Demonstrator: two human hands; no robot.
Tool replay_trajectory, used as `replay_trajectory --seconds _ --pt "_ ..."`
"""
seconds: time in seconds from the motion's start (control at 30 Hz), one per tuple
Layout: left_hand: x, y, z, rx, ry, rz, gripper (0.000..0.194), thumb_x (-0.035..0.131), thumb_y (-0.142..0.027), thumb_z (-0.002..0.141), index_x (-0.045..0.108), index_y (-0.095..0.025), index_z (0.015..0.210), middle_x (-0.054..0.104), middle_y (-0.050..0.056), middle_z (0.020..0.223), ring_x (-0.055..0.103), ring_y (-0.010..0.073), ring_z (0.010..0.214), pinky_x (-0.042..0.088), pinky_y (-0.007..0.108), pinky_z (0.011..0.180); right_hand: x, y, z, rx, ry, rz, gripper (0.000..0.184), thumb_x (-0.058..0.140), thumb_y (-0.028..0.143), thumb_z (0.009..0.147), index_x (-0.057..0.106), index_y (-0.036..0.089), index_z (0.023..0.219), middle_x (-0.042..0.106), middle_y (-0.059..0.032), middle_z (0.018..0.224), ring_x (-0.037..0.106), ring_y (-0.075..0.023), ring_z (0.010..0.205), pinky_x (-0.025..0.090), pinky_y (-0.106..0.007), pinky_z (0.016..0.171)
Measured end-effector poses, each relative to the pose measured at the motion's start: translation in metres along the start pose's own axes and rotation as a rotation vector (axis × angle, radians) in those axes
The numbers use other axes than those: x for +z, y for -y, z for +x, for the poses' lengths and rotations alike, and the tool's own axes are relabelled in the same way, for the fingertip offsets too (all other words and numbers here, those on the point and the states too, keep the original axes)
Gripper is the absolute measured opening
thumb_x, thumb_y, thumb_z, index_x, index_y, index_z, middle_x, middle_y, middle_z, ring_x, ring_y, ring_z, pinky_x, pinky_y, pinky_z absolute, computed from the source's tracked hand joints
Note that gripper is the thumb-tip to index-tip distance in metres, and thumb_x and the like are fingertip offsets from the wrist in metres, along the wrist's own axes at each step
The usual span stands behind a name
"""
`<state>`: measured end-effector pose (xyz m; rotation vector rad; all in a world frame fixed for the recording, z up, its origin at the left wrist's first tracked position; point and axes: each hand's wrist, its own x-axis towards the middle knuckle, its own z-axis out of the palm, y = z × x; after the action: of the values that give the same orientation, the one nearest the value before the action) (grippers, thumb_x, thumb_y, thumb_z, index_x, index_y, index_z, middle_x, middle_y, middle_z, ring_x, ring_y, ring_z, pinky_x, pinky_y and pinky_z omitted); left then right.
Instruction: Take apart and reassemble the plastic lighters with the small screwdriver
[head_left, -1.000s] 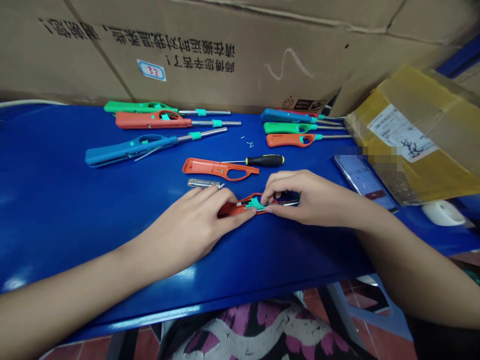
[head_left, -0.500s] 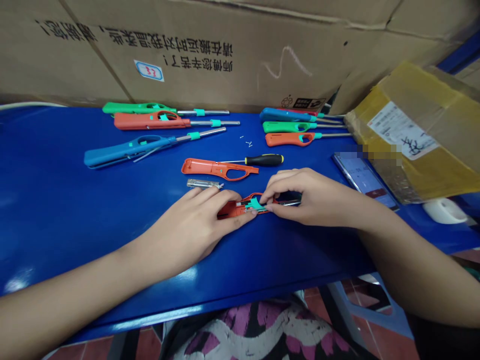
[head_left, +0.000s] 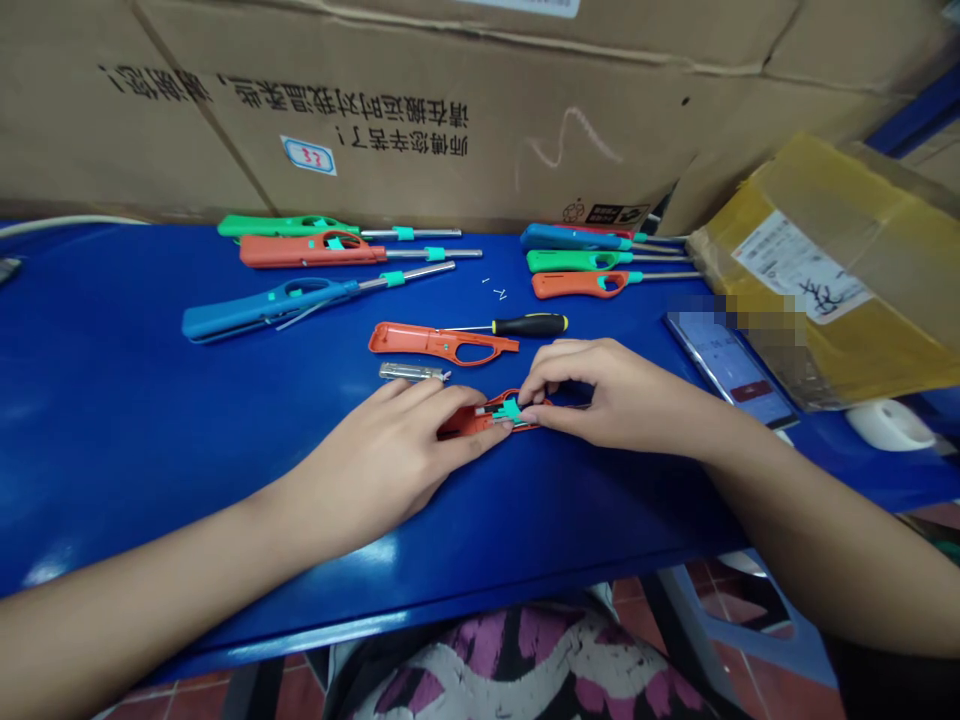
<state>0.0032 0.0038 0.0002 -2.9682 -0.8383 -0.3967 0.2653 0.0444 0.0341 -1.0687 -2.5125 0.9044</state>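
Note:
An opened orange lighter body (head_left: 469, 421) with a teal trigger part (head_left: 511, 409) lies on the blue table (head_left: 112, 400). My left hand (head_left: 382, 455) rests on its left end, fingers pressing it down. My right hand (head_left: 607, 390) pinches the teal part at the lighter's right end. The other orange shell half (head_left: 439, 342) lies just behind, beside a black-handled screwdriver (head_left: 525, 325) and a small metal piece (head_left: 409, 372).
Three assembled long lighters (head_left: 315, 250) lie at the back left, three more lighters (head_left: 585, 262) at the back right. A phone (head_left: 731, 365) and a yellow-taped parcel (head_left: 832, 270) sit on the right. Cardboard boxes (head_left: 450, 100) wall the back. Tiny screws (head_left: 496, 290) lie loose.
My right fingers have closed in a little over the teal part, hiding the metal tube end. The view has shifted slightly; both hands stay on the lighter.

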Motion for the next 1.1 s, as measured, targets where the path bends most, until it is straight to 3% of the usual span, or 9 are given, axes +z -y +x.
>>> replay_trajectory --seconds 0.3,0.57,0.8,0.9,0.97,1.1 --pt "-0.003 0.001 0.001 0.025 -0.043 0.0 0.04 0.055 -0.014 0.098 0.065 -0.025 0.135 0.068 0.011 0.126 0.063 0.0288 0.097 0.058 0.046 0.077 -0.016 -0.005 -0.006 -0.002 0.145 0.004 0.014 0.064 0.013 0.086 0.074 0.019 0.093 0.071 -0.0014 0.098 0.066 -0.0139 0.092 0.051 -0.027 0.084" --pt "-0.002 0.0 0.002 0.013 -0.049 0.013 0.037 0.052 -0.018 0.1 0.066 -0.026 0.134 0.069 0.011 0.123 0.065 0.0291 0.097 0.058 0.045 0.074 -0.01 -0.004 -0.003 0.008 0.11 0.019 0.009 0.065 0.015 0.086 0.073 0.018 0.087 0.07 -0.0013 0.091 0.065 -0.0133 0.084 0.051 -0.026 0.077" --pt "-0.001 -0.003 0.001 -0.006 -0.051 -0.048 0.037 0.052 -0.019 0.101 0.064 -0.025 0.136 0.07 0.01 0.125 0.067 0.0272 0.097 0.059 0.045 0.078 -0.008 0.006 -0.005 -0.079 0.021 -0.089 0.009 0.066 0.019 0.089 0.073 0.018 0.094 0.071 -0.0036 0.096 0.065 -0.0162 0.091 0.048 -0.029 0.084" --pt "-0.01 -0.001 0.001 -0.049 -0.12 -0.211 0.033 0.052 -0.021 0.102 0.066 -0.025 0.132 0.069 0.008 0.13 0.068 0.0232 0.109 0.058 0.042 0.094 -0.002 0.021 -0.006 -0.057 -0.048 -0.184 0.013 0.061 0.022 0.093 0.071 0.018 0.101 0.071 -0.0059 0.102 0.064 -0.0196 0.096 0.046 -0.033 0.087" --pt "-0.021 0.003 0.0 -0.096 -0.163 -0.293 0.028 0.053 -0.022 0.101 0.07 -0.023 0.124 0.071 0.007 0.127 0.068 0.0207 0.113 0.056 0.037 0.1 0.002 0.032 -0.006 -0.033 -0.018 -0.329 0.015 0.057 0.024 0.096 0.07 0.02 0.102 0.07 -0.0072 0.105 0.063 -0.0234 0.099 0.042 -0.038 0.086" --pt "-0.039 0.024 -0.004 -0.191 -0.115 -0.162 0.025 0.053 -0.028 0.1 0.073 -0.02 0.112 0.074 0.008 0.11 0.067 0.0249 0.104 0.057 0.043 0.091 0.003 0.041 -0.004 -0.059 0.092 -0.444 0.012 0.057 0.025 0.097 0.067 0.019 0.099 0.068 -0.0087 0.104 0.061 -0.025 0.1 0.04 -0.039 0.084"
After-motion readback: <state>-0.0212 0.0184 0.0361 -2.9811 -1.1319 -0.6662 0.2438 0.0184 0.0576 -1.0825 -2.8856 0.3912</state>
